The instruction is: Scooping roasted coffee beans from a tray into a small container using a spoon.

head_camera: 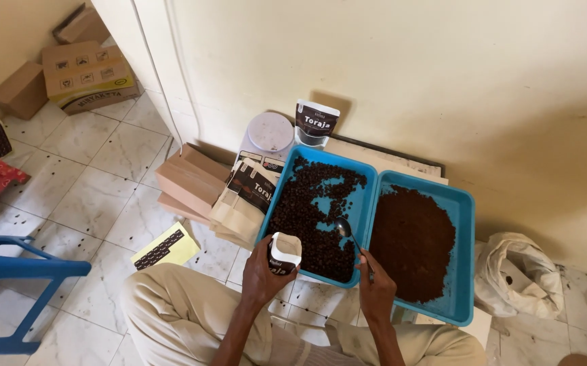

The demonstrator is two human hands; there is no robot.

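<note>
The small pouch [284,253] is open at the top, white inside with a dark label. The left hand [264,271] has its grip closed around it, at the near left corner of the blue tray of coffee beans [320,210]. The right hand [377,288] pinches a spoon [345,229] whose bowl lies over the beans. A second blue tray of ground coffee [421,244] touches the first on its right side. Bare floor tiles [104,203] lie at the left.
</note>
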